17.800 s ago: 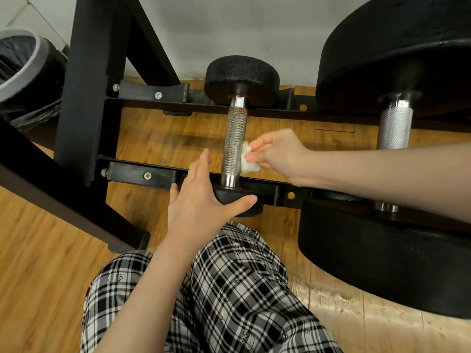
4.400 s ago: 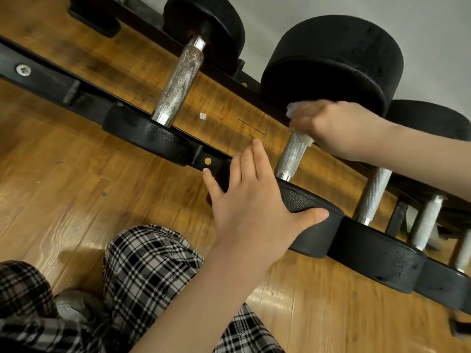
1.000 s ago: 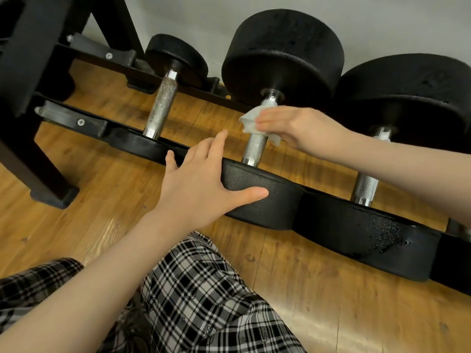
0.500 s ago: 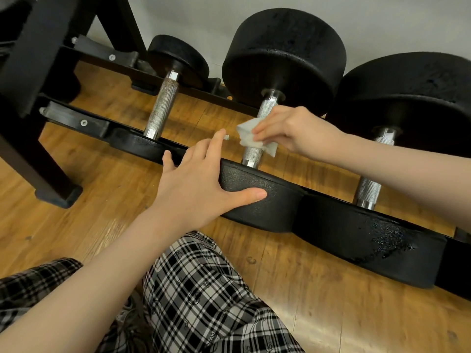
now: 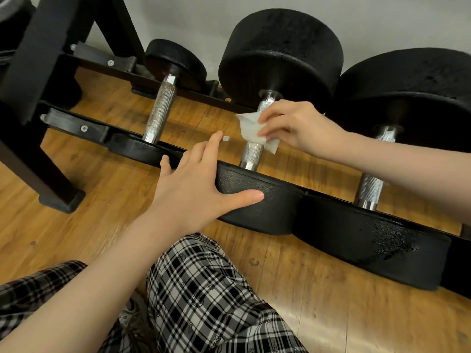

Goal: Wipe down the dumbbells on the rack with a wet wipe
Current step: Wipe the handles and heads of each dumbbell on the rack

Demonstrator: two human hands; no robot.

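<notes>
Three dumbbells sit side by side on the black rack [image 5: 76, 122], and we start at the far left, where the rack's upright post [image 5: 30, 57] slants down to a foot [image 5: 62, 201] planted on the wooden floor [image 5: 102, 220]. Just right of it lies the small dumbbell [image 5: 160, 113], its knurled handle looking dull and speckled, its near head tucked on the front rail and its far head resting on the back rail. Moving right, the left hand [image 5: 196, 189] lies flat with fingers spread, palm down on the near head of the middle dumbbell [image 5: 254, 202], thumb stretched along that head's front face and fingertips reaching over the rail toward the handle. A tiny white scrap [image 5: 226, 138] lies on the floor just past the index fingertip. Now the middle handle [image 5: 251, 154]: bright steel below, covered above by the wet wipe [image 5: 251, 128], a crumpled white sheet draped against the shaft. The right hand [image 5: 295, 126] comes in from the right, its fingers pinching the wipe against the handle, close under the big far head [image 5: 280, 52]. Further right, the third dumbbell [image 5: 369, 187] shows a shiny handle partly crossed by the right forearm, and its near head [image 5: 377, 248] has a scuffed, glistening patch. Down at the near edge, plaid trousers [image 5: 204, 301] cover the person's knee.
</notes>
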